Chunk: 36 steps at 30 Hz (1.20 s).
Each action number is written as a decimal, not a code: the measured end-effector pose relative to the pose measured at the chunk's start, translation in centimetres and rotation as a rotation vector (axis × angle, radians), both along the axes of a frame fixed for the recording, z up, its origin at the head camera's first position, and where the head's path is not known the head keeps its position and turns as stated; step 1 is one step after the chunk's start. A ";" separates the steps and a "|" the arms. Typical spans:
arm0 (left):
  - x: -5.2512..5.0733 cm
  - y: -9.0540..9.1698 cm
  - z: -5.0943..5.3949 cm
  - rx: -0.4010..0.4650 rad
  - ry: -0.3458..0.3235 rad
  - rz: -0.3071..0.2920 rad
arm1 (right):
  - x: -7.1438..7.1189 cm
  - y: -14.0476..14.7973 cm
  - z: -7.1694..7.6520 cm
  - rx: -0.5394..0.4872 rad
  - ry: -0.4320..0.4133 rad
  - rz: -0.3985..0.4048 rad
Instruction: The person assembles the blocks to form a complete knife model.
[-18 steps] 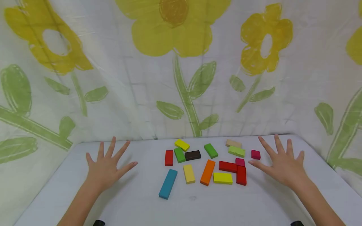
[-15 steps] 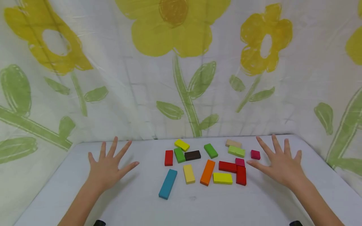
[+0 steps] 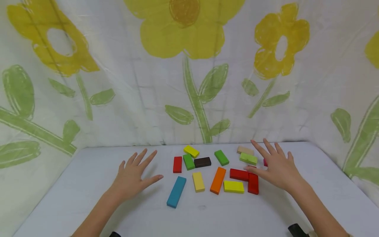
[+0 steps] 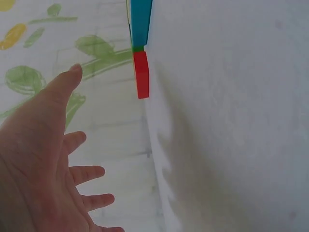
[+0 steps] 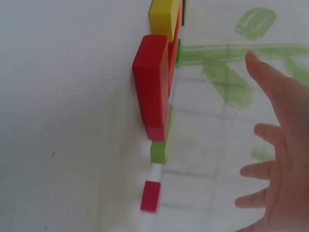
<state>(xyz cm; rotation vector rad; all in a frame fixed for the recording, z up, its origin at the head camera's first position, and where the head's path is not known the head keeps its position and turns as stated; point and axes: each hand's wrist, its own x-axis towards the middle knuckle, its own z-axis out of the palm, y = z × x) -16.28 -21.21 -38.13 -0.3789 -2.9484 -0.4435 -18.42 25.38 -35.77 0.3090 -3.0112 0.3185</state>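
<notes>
My left hand [image 3: 130, 179] hovers over the white table with its fingers spread, left of the blue block [image 3: 176, 192] and the red block [image 3: 177, 164]. It holds nothing; in the left wrist view its thumb points toward that red block [image 4: 141, 75]. On the other side my right hand [image 3: 279, 169], fingers also spread, is held above the table beside the red blocks [image 3: 253, 183]. In the head view it partly hides two small magenta blocks [image 3: 265, 162]. One magenta block [image 5: 150, 196] shows whole in the right wrist view, apart from the hand.
Between the hands lie a pale yellow block [image 3: 198, 182], an orange block [image 3: 217, 180], a yellow block [image 3: 233, 186], a dark brown block [image 3: 202, 162], green blocks [image 3: 221, 158] and a tan block [image 3: 245, 150]. A flower-printed curtain [image 3: 142, 98] hangs behind the table [image 3: 201, 223].
Both hands have moved inward toward the blocks, the left to the right and the right to the left. The right hand now covers part of the magenta blocks. The blocks lie as before.
</notes>
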 end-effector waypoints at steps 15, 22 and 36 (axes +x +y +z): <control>0.3 2.7 -1.7 0.447 -0.162 -0.131 | -0.7 -4.8 1.0 -0.118 0.081 0.203; 0.5 3.3 -2.3 0.503 -0.189 -0.179 | -0.7 -6.1 0.0 -0.265 -0.065 0.296; 1.3 4.5 -3.1 0.599 -0.332 -0.279 | -0.8 -7.3 -2.6 -0.398 -0.328 0.400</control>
